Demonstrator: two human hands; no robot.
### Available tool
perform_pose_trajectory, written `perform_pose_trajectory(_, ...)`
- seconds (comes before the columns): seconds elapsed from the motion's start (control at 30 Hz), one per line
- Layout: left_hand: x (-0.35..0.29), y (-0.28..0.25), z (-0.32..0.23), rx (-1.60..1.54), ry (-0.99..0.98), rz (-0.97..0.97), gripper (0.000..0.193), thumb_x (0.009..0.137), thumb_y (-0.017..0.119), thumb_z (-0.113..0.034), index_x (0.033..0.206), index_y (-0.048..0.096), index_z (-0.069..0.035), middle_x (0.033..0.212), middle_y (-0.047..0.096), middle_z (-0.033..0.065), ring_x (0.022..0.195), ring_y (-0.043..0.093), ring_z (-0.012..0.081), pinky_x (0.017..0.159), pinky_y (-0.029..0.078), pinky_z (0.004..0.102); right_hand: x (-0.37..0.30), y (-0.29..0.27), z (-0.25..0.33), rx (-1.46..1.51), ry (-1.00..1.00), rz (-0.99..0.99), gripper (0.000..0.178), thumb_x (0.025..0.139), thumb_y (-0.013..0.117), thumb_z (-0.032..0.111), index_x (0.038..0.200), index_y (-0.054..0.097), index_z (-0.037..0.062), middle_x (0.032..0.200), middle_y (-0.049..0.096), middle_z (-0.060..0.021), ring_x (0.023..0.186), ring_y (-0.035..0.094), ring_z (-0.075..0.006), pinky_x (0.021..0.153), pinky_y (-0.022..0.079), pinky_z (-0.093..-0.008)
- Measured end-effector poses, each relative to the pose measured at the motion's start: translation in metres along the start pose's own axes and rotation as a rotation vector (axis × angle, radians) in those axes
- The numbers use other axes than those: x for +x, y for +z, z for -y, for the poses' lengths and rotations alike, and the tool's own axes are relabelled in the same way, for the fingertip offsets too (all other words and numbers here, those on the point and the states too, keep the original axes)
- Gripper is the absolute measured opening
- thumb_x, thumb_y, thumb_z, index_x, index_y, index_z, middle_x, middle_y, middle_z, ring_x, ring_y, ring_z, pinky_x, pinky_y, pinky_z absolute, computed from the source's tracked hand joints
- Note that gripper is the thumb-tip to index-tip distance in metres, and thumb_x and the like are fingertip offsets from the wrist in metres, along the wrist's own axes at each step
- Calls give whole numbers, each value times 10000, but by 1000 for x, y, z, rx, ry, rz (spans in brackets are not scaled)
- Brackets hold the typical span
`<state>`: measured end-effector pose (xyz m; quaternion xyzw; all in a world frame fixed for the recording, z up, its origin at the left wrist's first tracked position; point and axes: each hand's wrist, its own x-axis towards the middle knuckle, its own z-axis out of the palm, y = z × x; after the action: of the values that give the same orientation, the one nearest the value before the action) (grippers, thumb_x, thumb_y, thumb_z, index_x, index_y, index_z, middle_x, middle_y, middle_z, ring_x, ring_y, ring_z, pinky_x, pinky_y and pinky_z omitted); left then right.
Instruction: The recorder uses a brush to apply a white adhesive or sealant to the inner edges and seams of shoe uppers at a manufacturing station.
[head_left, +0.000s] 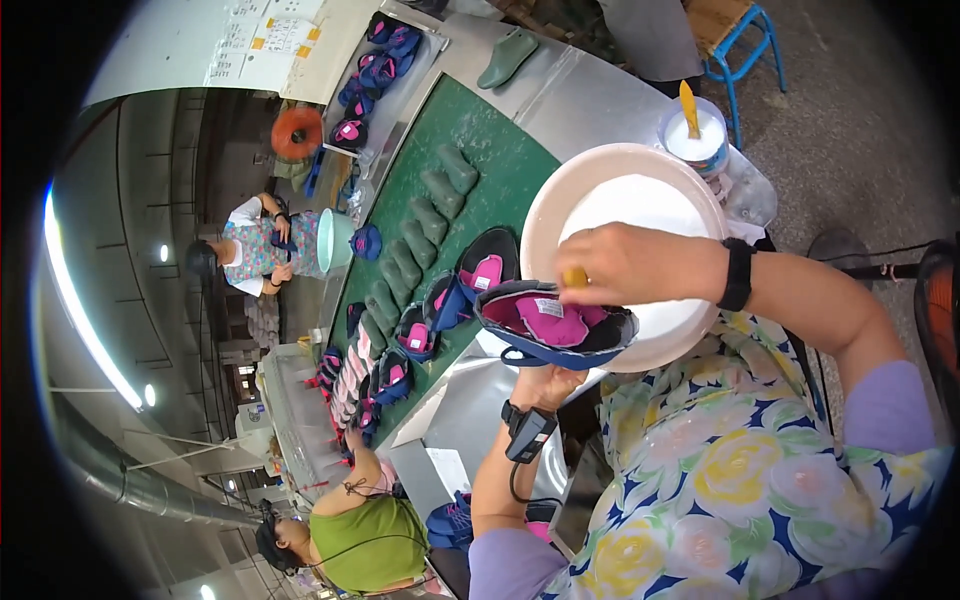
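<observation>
My left hand (548, 385) grips a navy shoe upper (560, 352) from below, its opening turned up and its bright pink lining showing. Over that opening, my right hand (645, 262) is closed around a yellow-handled tool (574, 277); its working end is hidden, so I cannot tell its kind. Beneath the right hand stands a cream basin (538, 222) holding white liquid. More navy and pink shoe uppers (488, 268) lie on the green conveyor belt (480, 120) beside the held one.
Grey-green shoe lasts (432, 200) line the belt. A tray of uppers (372, 75) and a single green last (508, 58) sit on the far metal ledge. Right of them stands a white-filled pot with a yellow brush (690, 110). Co-workers in green (370, 540) and a patterned apron (255, 245) are left.
</observation>
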<state>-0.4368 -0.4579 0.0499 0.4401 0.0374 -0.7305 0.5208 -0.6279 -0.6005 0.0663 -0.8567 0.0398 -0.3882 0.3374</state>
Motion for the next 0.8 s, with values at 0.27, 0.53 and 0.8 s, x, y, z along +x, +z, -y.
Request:
perform_pose_trajectory(0.27,0,-24,-10,86,206,38,338,1025,498,-291,1304,537,-104,1259,624,102,1105,640,245,887,578,384,5,-30,-2,177,488,236,213,861,701,199,916,638,3,785,675,-142,676,664,-278,645,505,-348)
perform_pose_trajectory(0.53,-9,-48,-23,201,340,-7,328,1022,505,-292,1297,538,-115,1247,627,86,1088,639,225,867,572,370,0,-8,10,21,-13,-153,244,889,705,249,894,590,34,832,633,-113,765,638,-288,700,502,-358)
perform_pose_trajectory(0.8,-8,-80,-36,260,475,-73,318,1020,511,-292,1290,538,-126,1235,631,71,1071,638,206,847,566,356,3,-30,13,121,33,-200,241,879,707,228,938,611,15,850,635,-144,803,642,-335,736,511,-399)
